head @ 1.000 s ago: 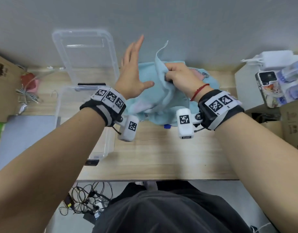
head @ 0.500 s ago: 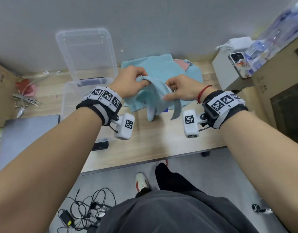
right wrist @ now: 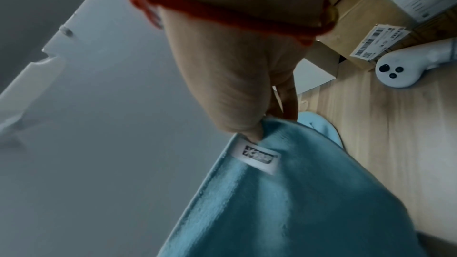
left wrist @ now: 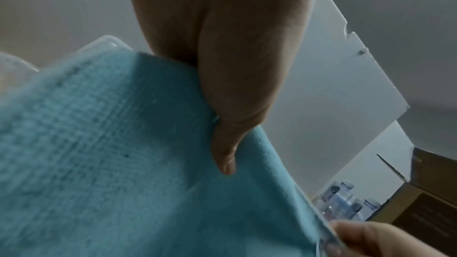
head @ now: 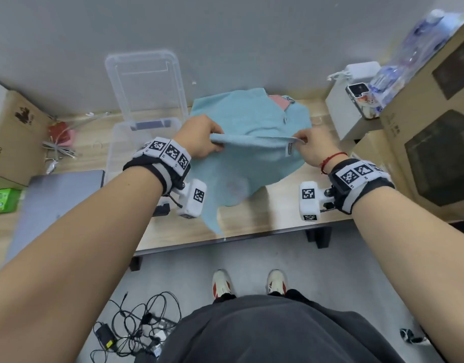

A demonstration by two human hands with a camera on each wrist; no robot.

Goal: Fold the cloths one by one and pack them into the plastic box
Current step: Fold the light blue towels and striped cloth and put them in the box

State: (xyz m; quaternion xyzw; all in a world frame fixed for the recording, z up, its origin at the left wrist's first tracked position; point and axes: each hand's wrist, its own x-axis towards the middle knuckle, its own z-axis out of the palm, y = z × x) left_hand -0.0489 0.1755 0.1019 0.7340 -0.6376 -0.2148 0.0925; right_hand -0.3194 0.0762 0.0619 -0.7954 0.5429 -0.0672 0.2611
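A: What is each grip doing?

B: The left hand (head: 199, 137) is pinching one top corner of the blue cloth (head: 241, 174), thumb lying over the fabric in the left wrist view. The right hand (head: 313, 145) is pinching the other top corner, right beside the white label (right wrist: 257, 158) sewn on the hem.

A: So where is the cloth sitting?

B: It is hanging stretched between the two hands above the counter (head: 264, 205), its lower corner drooping towards the near edge (the bottom part is blurred). Behind it, more blue cloths (head: 241, 111) are lying in a heap on the counter, with a pink one (head: 278, 100) peeking out at the back.

A: And the box?

B: The clear plastic box (head: 115, 142) is standing on the counter just left of the left hand, and its lid (head: 144, 82) is leaning upright against the wall behind it.

A: Anything further out?

B: Cardboard boxes (head: 432, 142) are standing at the right, and a phone (head: 360, 98) is lying on a white box there.
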